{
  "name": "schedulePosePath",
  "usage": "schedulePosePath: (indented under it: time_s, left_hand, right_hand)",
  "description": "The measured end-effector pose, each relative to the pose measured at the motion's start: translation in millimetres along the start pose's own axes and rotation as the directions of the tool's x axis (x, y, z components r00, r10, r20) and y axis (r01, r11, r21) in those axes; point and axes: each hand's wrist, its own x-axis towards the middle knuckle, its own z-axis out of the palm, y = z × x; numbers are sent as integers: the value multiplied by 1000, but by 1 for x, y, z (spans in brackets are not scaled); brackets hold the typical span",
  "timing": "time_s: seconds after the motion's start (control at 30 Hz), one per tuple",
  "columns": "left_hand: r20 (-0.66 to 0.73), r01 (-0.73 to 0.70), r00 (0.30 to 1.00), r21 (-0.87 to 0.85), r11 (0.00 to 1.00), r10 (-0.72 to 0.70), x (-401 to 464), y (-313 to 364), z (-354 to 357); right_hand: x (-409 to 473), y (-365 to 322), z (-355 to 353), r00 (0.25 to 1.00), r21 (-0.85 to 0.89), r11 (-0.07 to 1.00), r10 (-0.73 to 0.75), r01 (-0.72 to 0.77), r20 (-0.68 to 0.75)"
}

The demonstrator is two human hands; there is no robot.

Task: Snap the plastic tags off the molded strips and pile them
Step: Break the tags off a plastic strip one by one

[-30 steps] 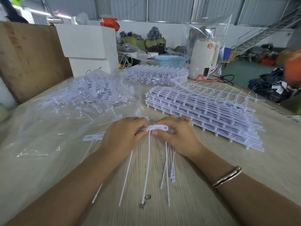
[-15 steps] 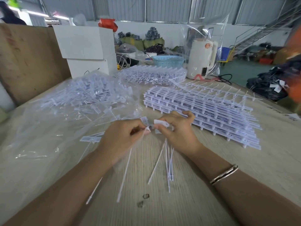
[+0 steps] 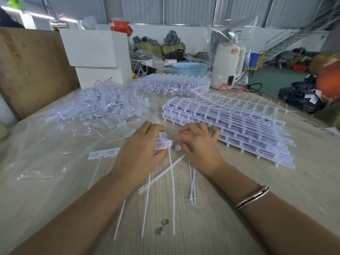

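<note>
A pale wood-grain table [image 3: 211, 227] stands in a warehouse-like room with corrugated walls and a metal stair at the far right. The left hand [image 3: 139, 153] curls round a few white tags [image 3: 162, 143], their thin tails hanging toward the near edge. The right hand [image 3: 196, 144] pinches at the same cluster, fingers bent and close together (what it grips is partly hidden). Loose tags lie heaped on a clear plastic sheet [image 3: 36, 162] to the left; stacked molded strips [image 3: 230, 126] sit just right of the hands. Bare tabletop lies between the forearms and to the near right.
</note>
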Motion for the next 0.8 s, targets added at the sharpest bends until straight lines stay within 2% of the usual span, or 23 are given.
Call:
schedulePosePath:
  time_s: [0.07, 0.2, 0.4, 0.47, 0.57, 0.67, 0.8]
  left_hand:
    - [6, -4, 1000, 11, 1000, 4, 0, 2, 0]
    - [14, -8, 1000, 20, 1000, 7, 1, 0, 0]
    - [26, -83, 996, -16, 996, 83, -1, 5, 3]
    - [40, -97, 995, 6, 995, 97, -1, 3, 3]
    - [67, -87, 994, 42, 995, 84, 0, -4, -1]
    - [103, -117, 989, 59, 991, 111, 0, -8, -2]
    - [93, -139, 987, 105, 985, 129, 1, -5, 0]
  right_hand:
    - [0, 0, 0, 997, -20, 1000, 21, -20, 73]
    - [-1, -2, -4, 997, 168, 982, 81, -82, 13]
    - [-3, -16, -2, 992, 289, 956, 14, -49, 122]
    - [-1, -12, -4, 985, 395, 913, 41, -105, 168]
    - [1, -1, -9, 970, 519, 822, 159, -233, 184]
    - [1, 0, -10, 953, 543, 785, 226, -300, 200]
    - [0, -6, -10, 953, 556, 776, 207, -296, 220]
